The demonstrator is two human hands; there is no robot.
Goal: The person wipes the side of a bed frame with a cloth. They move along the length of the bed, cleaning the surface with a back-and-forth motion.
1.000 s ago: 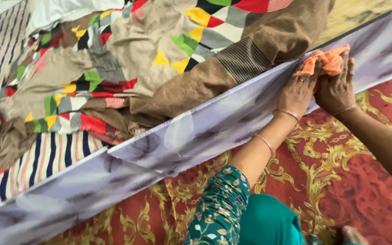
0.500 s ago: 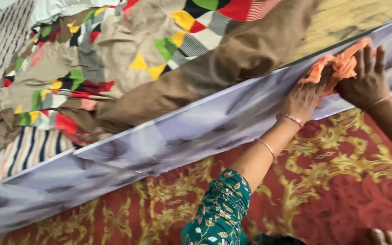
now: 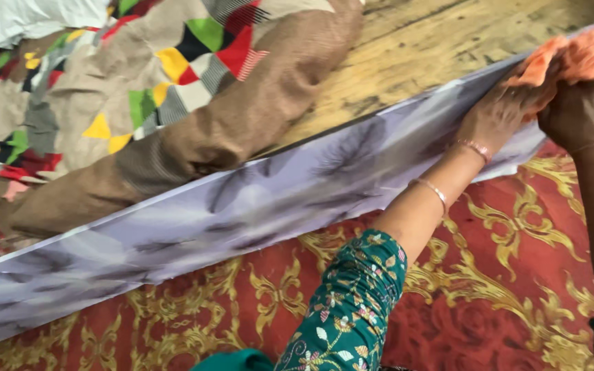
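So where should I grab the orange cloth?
Grab the bunched top of the orange cloth, coming from above. It is crumpled against the grey sheet, with the left hand and right hand pressing its lower part, so only the puffy top is free.

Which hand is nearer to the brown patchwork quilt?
Left. The left hand rests on the grey printed sheet, on the side toward the brown patchwork quilt; the right hand sits farther right, holding the orange cloth.
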